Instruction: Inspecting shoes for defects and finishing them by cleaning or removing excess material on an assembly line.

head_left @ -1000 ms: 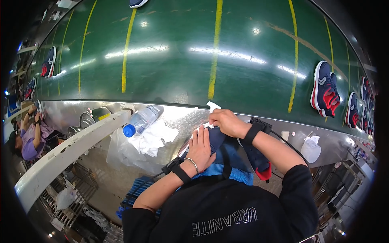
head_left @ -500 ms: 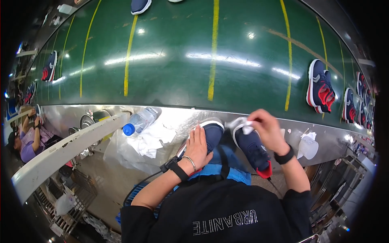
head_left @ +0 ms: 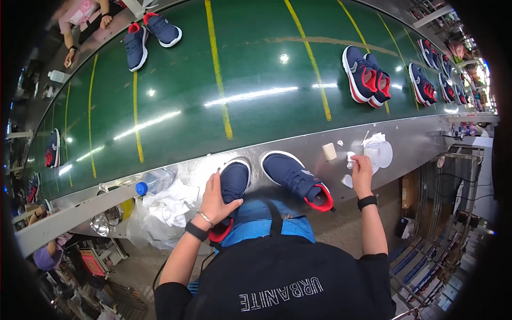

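Note:
Two navy sneakers with white soles and red linings stand at the steel ledge in front of me. My left hand (head_left: 214, 204) grips the left sneaker (head_left: 234, 178), its thumb over the upper and its fingers along the outer side. The right sneaker (head_left: 294, 175) sits untouched, toe toward the belt and heel turned to the right. To its right, my right hand (head_left: 362, 175) pinches a small white cloth (head_left: 350, 159) above the ledge. Close by lie a beige block (head_left: 329, 152), a small white piece (head_left: 347, 181) and a round white dish (head_left: 382, 154) with white material on it.
Beyond the ledge runs a green belt (head_left: 256, 64) with yellow lines, carrying several sneakers (head_left: 365, 76). At left are a clear bottle (head_left: 159, 180) with a blue cap, white rags (head_left: 173, 204) and a slanting pale bar (head_left: 80, 216). Another person (head_left: 80, 16) is across the belt.
My right hand has moved right with the cloth, away from the right sneaker's toe toward the white dish. My left hand stays on the left sneaker. The view has shifted, and shoes on the belt have moved.

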`<state>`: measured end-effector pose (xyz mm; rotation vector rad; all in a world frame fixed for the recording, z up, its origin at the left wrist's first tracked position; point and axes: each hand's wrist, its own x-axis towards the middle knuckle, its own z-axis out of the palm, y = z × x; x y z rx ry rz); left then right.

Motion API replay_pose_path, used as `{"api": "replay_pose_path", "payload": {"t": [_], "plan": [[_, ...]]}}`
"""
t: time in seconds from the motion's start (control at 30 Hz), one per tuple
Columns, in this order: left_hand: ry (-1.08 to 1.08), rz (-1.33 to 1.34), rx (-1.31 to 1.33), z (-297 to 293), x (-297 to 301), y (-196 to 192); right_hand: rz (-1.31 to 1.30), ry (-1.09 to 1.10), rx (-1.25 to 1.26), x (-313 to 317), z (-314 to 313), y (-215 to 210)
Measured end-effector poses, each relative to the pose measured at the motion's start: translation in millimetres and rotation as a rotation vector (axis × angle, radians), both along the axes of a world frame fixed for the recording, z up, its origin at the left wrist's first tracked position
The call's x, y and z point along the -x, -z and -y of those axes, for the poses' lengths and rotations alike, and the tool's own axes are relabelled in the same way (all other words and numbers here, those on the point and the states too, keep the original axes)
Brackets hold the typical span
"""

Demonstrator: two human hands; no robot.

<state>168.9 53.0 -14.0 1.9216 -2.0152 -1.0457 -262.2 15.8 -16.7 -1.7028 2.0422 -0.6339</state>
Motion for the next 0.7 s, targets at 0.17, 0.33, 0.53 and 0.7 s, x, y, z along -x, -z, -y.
{"api": "replay_pose_path", "payload": {"t": [0.17,0.33,0.53,0.7], "plan": [[-0.017,-0.389,-0.344,-46,-64,-14,-0.051,-0.148,0.018,-34,-10,-26],[-0.3,-0.636,-0.57,-69,-57,27,0.635,-0.469,-0.582,-59,-24,5],[-0.223,-0.431,-0.155,-75,-37,33,0.504,-0.292,-0.407,-80,-35,26],[-0.146,-0.39,0.19,-76,-17,7,0.907,-0.176,-0.272,-118,-77,1]]}}
